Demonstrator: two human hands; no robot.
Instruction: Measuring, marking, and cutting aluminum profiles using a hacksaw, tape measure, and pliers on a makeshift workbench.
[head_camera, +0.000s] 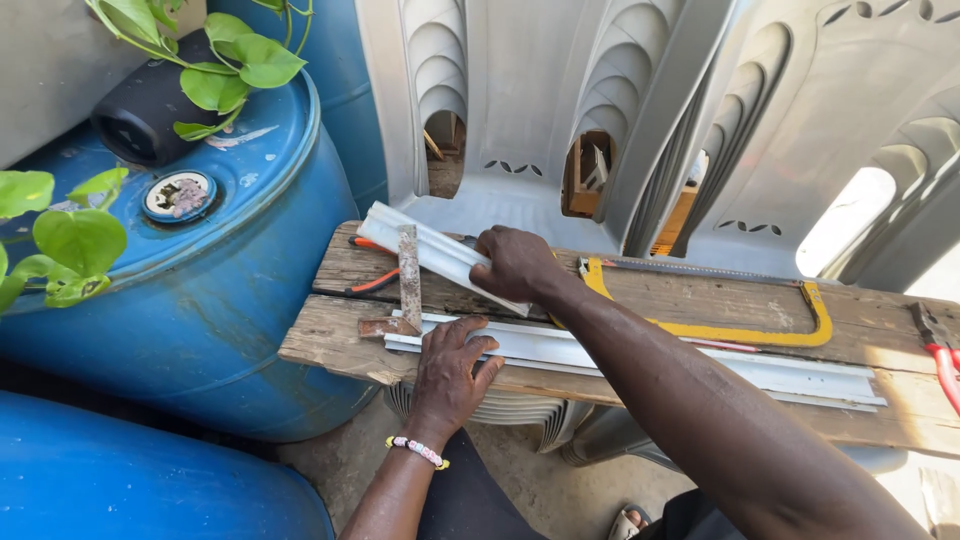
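Note:
My left hand (450, 368) presses flat on a long white profile strip (640, 362) lying along the front of a weathered wooden plank (340, 335). My right hand (515, 265) grips a shorter white profile piece (420, 247) that lies slanted across the plank. A rusty metal try square (408, 285) rests on the wood between the two pieces, just left of both hands. An orange-handled tool (372, 283) pokes out beneath the square. A beaded bracelet sits on my left wrist.
A yellow hacksaw (745, 332) lies on the plank behind my right arm. Red-handled pliers (942, 360) sit at the far right. Blue drums (230, 290) and a leafy plant (70, 235) stand to the left. Stacked grey plastic chairs (620, 130) rise behind.

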